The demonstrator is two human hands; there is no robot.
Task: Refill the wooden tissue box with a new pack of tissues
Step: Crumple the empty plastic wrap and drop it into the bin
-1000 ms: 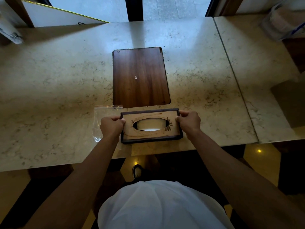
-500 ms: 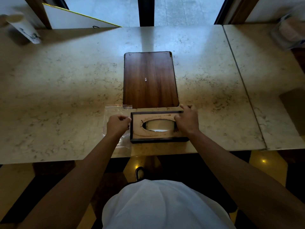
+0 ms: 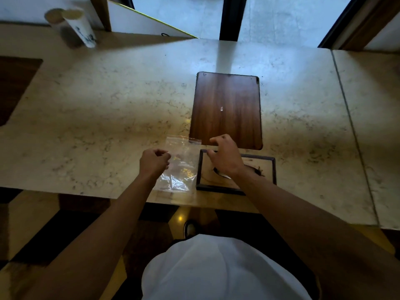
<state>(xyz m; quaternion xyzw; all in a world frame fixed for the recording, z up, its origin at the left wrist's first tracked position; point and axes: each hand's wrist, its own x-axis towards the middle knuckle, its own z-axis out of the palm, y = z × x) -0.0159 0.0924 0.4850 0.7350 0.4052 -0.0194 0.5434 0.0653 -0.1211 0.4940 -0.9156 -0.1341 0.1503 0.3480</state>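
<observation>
- Right hand (image 3: 225, 158) lies across the near-left part of the wooden tissue box (image 3: 269, 169), its grip pinched on the box's far left rim; left hand (image 3: 154, 162) hangs curled over the clear plastic bag (image 3: 180, 169), fingers drawn together, though whether they actually pinch the film I cannot tell.
- The box sits near the desk (image 3: 97, 118) front edge, its oval-slot face up; the bag lies flat just left of it, touching or nearly so.
- Doing this step well, as I judge it: steady the box by its frame, keep the flimsy bag clear of it, and mind the desk edge close by.
- Beyond the box lies a dark wooden panel (image 3: 226, 109), flat, with a small pale fleck.
- Far left stands a pale cup (image 3: 79, 27) with dark markings, too blurred to read; no brand or writing is legible anywhere.
</observation>
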